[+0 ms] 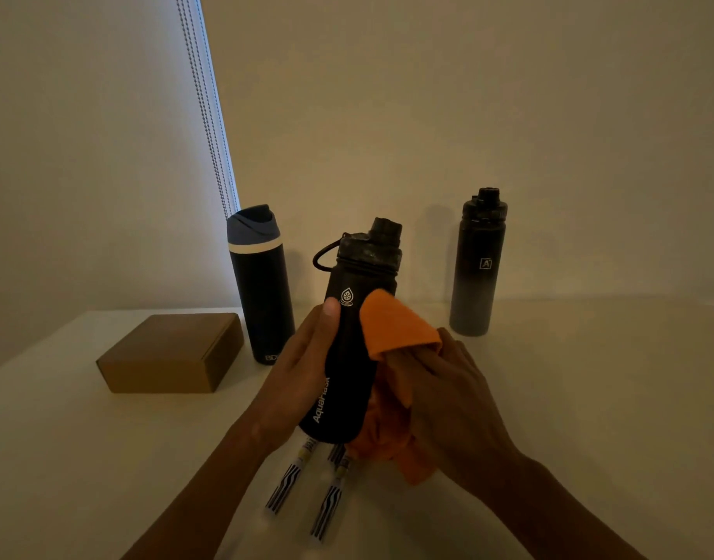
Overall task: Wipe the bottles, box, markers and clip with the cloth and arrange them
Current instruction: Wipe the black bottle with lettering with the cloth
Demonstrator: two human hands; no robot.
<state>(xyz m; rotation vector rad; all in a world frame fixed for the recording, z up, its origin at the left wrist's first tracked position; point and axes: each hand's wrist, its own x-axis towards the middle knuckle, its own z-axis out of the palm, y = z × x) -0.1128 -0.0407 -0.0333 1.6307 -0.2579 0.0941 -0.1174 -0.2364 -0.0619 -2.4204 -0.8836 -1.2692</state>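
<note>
My left hand [303,369] grips a black bottle [355,349] with white lettering, lifted and tilted above the white table [589,398]. My right hand [456,398] holds an orange cloth [395,329] against the bottle's right side. Striped markers [284,485] lie on the table under the bottle, partly hidden by it and the cloth. A dark bottle with a blue lid [260,284] stands at the back left. A black-to-grey bottle [476,264] stands at the back right. A brown cardboard box [171,351] lies at the left. No clip shows.
A plain wall rises behind the table. A window blind with bead chains [204,115] hangs at the back left. The table's left edge runs diagonally past the box.
</note>
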